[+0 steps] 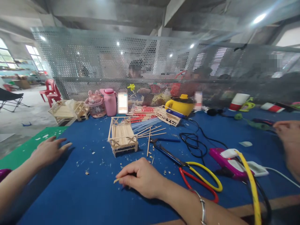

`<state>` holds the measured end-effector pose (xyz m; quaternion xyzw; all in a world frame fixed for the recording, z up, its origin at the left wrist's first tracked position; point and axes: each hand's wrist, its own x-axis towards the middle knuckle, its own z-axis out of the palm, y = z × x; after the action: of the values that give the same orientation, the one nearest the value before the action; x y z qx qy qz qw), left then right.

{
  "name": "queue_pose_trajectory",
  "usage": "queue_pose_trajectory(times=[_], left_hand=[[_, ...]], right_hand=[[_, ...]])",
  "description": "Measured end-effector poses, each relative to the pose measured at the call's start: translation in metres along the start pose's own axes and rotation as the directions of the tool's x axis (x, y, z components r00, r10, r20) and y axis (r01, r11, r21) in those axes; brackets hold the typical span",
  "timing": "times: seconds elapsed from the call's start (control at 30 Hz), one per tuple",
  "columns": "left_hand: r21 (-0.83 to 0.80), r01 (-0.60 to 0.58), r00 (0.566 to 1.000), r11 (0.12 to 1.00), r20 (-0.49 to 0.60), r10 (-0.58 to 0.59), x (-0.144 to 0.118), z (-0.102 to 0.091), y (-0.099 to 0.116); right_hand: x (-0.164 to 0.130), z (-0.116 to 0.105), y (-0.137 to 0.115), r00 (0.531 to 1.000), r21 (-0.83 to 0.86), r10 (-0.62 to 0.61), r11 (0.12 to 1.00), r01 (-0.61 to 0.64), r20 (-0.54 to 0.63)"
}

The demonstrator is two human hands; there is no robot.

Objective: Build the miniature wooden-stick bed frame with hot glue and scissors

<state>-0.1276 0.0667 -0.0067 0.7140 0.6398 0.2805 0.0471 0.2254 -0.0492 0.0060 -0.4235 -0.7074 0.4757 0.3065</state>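
Note:
My right hand [142,178] is closed in a pinch over the blue tabletop, holding a short wooden stick [116,180] that pokes out past the fingertips. To the left, my left hand [49,151] hovers by the table's edge with fingers stretched and nothing in it. Between and beyond them stands a miniature bench [123,135] built from thin wooden sticks, with railings and crossed braces. Loose sticks [148,143] and small offcuts lie beside it. Scissors [187,165] with one yellow and one red handle lie just past my right forearm.
A purple power strip [220,160] with plugs and a yellow cable lies right. Another person's hand [289,147] is at the right edge. Behind are a yellow pot [181,105], a pink thermos [109,102], another stick model [67,111] and a perforated metal screen [107,59].

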Motion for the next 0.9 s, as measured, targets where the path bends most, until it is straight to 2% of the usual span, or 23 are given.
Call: queue_pose_trajectory(times=[0.03, 0.07, 0.17, 0.2, 0.27, 0.33, 0.4, 0.5, 0.6, 0.67, 0.8, 0.9], left_hand=[[0.093, 0.003, 0.995, 0.996, -0.104, 0.007, -0.007, 0.000, 0.016], [0.129, -0.050, 0.983, 0.990, -0.170, 0.072, -0.015, -0.001, 0.037], [0.014, -0.258, 0.902, 0.966, -0.354, 0.246, -0.047, -0.007, 0.107], [-0.056, -0.332, 0.884, 0.942, -0.365, 0.291, -0.057, -0.007, 0.129], [-0.264, -0.418, 0.903, 0.869, -0.229, 0.365, -0.073, -0.002, 0.165], [-0.456, -0.336, 0.940, 0.824, -0.107, 0.324, -0.080, 0.009, 0.188], [-0.623, -0.243, 0.952, 0.744, -0.007, 0.306, -0.079, 0.023, 0.201], [-0.815, -0.089, 0.948, 0.572, 0.107, 0.300, -0.075, 0.042, 0.212], [-0.899, 0.015, 0.952, 0.438, 0.147, 0.270, -0.077, 0.053, 0.216], [-0.923, 0.059, 0.954, 0.380, 0.164, 0.250, -0.082, 0.054, 0.217], [-0.926, 0.192, 0.953, 0.325, 0.255, 0.163, -0.087, 0.052, 0.213], [-0.903, 0.367, 0.907, 0.222, 0.400, 0.131, -0.088, 0.053, 0.213]], right_hand=[[0.002, -0.001, 0.001, 0.997, 0.036, 0.038, 0.999, -0.036, -0.067], [0.004, -0.001, 0.003, 0.990, 0.087, 0.075, 0.994, -0.065, -0.118], [0.008, -0.005, 0.003, 0.980, 0.315, 0.135, 0.946, -0.084, -0.146], [0.009, -0.006, 0.003, 0.984, 0.396, 0.127, 0.916, -0.067, -0.126], [0.009, -0.008, 0.000, 0.992, 0.540, 0.085, 0.841, -0.024, -0.089], [0.009, -0.010, -0.001, 0.997, 0.644, 0.048, 0.765, 0.005, -0.065], [0.009, -0.013, -0.001, 0.997, 0.708, 0.046, 0.707, 0.013, -0.064], [0.011, -0.016, 0.002, 0.993, 0.744, 0.082, 0.668, 0.011, -0.089], [0.013, -0.016, 0.007, 0.992, 0.729, 0.103, 0.685, -0.019, -0.071], [0.013, -0.015, 0.007, 0.993, 0.678, 0.104, 0.734, -0.040, -0.053], [0.002, -0.025, -0.006, 0.992, 0.404, 0.099, 0.913, -0.059, -0.079], [-0.015, -0.056, -0.014, 0.963, 0.032, 0.056, 0.998, -0.049, -0.263]])
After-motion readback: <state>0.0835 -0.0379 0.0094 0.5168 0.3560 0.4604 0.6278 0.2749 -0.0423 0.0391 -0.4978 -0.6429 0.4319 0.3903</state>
